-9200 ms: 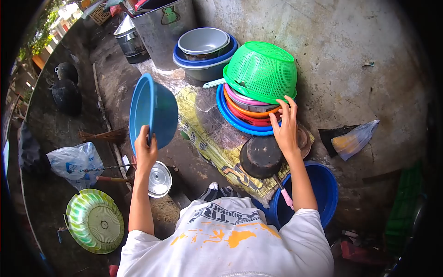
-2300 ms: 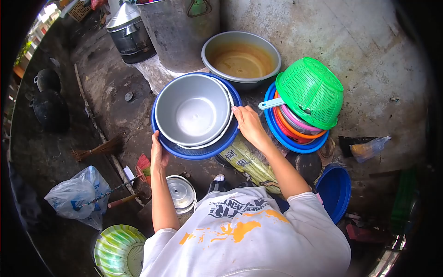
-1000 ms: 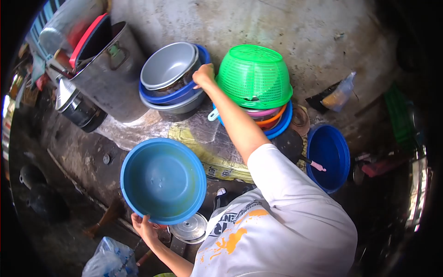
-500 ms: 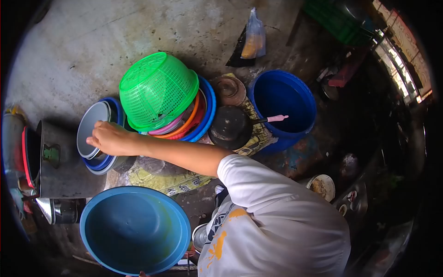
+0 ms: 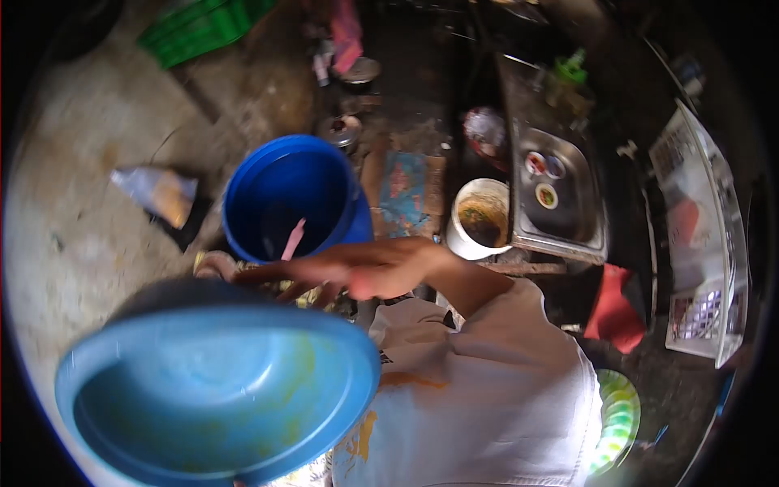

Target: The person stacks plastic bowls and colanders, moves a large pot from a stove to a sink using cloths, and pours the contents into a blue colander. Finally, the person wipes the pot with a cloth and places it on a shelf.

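Observation:
A large blue plastic basin (image 5: 203,422) is raised at the lower left, tilted with its inside facing me. Yellowish smears mark its inner wall. At its bottom rim only a sliver of my left hand (image 5: 238,484) shows, gripping the basin; most of that hand is hidden. My right hand (image 5: 381,268), smeared by motion, passes just beyond the basin's upper right rim with fingers stretched out and nothing visible in them. Behind it stands a blue drum (image 5: 284,187), with a pink handle (image 5: 294,239) rising over its near edge.
To the right, a white bucket (image 5: 480,239) with food scraps stands beside a metal sink (image 5: 574,213) holding small dishes. A white plastic rack (image 5: 706,243) is at the far right. A plastic bag (image 5: 154,188) lies left of the drum, and a green crate (image 5: 203,31) is above.
The view has swung right. My right hand has left the stacked grey bowl and drawn back near the drum. The basin has been lifted and tilted; the bowls and green colander are out of sight.

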Available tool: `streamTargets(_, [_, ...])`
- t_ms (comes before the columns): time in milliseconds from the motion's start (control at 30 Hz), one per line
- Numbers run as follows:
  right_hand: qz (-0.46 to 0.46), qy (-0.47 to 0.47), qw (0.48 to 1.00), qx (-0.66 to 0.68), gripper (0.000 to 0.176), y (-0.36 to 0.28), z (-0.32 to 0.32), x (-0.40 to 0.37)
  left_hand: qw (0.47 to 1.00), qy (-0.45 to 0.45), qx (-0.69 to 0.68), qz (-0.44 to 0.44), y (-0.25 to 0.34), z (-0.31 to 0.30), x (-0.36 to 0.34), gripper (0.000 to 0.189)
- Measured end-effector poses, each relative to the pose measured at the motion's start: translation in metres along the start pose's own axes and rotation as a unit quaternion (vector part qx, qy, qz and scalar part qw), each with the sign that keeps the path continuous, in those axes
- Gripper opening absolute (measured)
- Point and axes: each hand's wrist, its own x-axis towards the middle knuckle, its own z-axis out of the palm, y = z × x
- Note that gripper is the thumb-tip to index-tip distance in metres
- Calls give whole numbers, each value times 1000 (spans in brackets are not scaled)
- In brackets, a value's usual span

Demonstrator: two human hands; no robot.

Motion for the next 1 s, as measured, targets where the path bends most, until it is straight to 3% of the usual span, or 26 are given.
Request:
streamTargets(33, [-18,36,999,-21,105,-12,-7,-27,994,-103,-28,10,3,46,1,30])
streamTargets(67, [-7,85,986,-145,103,-11,-16,-61,992,-118,-32,11,-1,84,0,31])
streamTargets(100, [-26,153,945,-286,85,-15,-15,-82,963,-257,-69,-48,-18,103,9,35])
streamTargets(133, [69,236,922,-298,58,-21,-10,-101,965,-238,-86,-65,-25,139,-1,42])
streamTargets(200, [111,427,868,-226,40,-26,-10,-132,911,-397,-103,-54,-28,206,-14,39])
streamTargets(300, [96,551,805,-199,32,-16,-25,-190,855,-484,-138,-126,-44,286,-46,34])
streamTargets(400, [148,674,694,-205,30,-1,-43,-253,793,-560,-167,-174,-53,351,-97,32])
streamTargets(433, [134,719,656,-186,29,1,-44,-270,774,-595,-120,-182,-65,366,-110,31])
streamTargets(500, [124,801,569,-139,30,9,-46,-308,709,-673,-79,-194,-66,401,-147,26])
streamTargets(533, [111,812,557,-137,32,20,-47,-339,667,-717,-81,-186,-80,418,-165,27])
streamTargets(600, [48,862,483,-150,38,15,-38,-372,600,-749,-104,-259,-58,443,-208,30])
streamTargets(700, [0,933,322,-163,37,49,-26,-458,546,-802,-71,-233,-66,466,-236,31])
streamTargets(767, [71,967,223,-96,34,49,-14,-492,529,-808,-49,-254,-77,473,-240,30])
streamTargets(800, [38,979,179,-94,33,54,-14,-505,522,-810,-38,-265,-84,475,-240,29])
streamTargets(867, [10,984,154,-91,32,76,-14,-548,532,-802,-16,-270,-94,475,-237,26])
streamTargets(967, [93,990,87,-61,26,111,-29,-612,557,-780,14,-285,-112,470,-226,24])
streamTargets(1000, [115,987,93,-68,26,120,-34,-629,570,-769,26,-289,-118,467,-221,24])
